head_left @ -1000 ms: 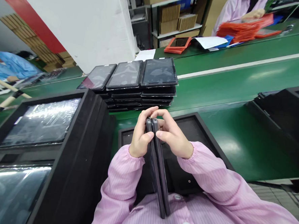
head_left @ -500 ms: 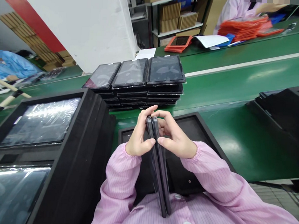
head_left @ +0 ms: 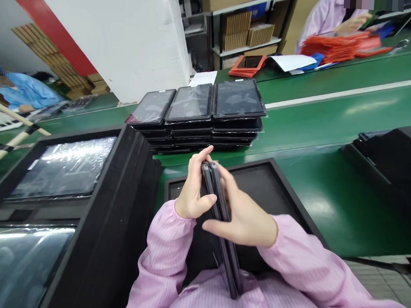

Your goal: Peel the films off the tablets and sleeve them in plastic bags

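Observation:
Two dark tablets (head_left: 232, 267) stand on edge, face to face, in front of my chest, their narrow sides turned up. My left hand (head_left: 192, 195) is closed on their far left part, thumb near the upper edges and fingers around the far corner. Against the right side lies my right hand (head_left: 248, 217), its thumb reaching across the edges and its fingers partly hidden along the outer face. Beneath them is a black foam tray (head_left: 295, 196), partly covered by my hands and sleeves.
Left stand stacked black trays (head_left: 118, 213) holding film-covered tablets. Beyond my hands, piled tablets (head_left: 191, 102) rest on the green bench (head_left: 328, 198). More black trays (head_left: 396, 156) are at right. Orange sleeves (head_left: 333, 48) lie by a co-worker in pink; another person in blue is far left.
My right hand has slid nearer to me along the tablets, its thumb now crossing their edges. My left hand keeps its hold. The view has shifted slightly.

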Available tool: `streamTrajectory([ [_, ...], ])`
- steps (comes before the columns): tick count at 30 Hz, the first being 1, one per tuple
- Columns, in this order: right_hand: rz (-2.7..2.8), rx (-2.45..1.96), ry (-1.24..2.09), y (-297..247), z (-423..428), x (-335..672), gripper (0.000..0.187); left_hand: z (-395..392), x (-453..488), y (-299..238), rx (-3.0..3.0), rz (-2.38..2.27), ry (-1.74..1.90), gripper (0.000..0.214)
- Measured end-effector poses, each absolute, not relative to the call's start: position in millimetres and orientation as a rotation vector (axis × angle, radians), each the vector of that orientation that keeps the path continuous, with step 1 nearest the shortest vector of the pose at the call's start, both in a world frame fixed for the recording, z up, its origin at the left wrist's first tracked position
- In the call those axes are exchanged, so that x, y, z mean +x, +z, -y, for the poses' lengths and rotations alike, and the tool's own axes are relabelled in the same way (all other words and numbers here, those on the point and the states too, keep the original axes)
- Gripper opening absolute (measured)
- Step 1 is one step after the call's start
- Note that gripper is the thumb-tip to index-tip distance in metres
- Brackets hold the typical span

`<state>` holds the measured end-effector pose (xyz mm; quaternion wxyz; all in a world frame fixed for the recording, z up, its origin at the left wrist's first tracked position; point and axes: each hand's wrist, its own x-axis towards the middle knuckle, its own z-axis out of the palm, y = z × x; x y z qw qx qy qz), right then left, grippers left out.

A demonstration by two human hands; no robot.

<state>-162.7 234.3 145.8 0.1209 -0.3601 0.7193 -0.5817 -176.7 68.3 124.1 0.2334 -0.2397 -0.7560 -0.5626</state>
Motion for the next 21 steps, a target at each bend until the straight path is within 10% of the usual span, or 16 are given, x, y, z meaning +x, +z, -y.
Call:
streamTrajectory([
  [10,-2.433,-1.291,-1.784,126,-227,-145,0.07,-92,-158,143,-0.856,1.736,-0.998,0.065],
  [21,-2.669,-1.348,-1.663,83,-232,-131,0.091,-79,-210,109,0.16,1.447,-1.928,0.049],
])
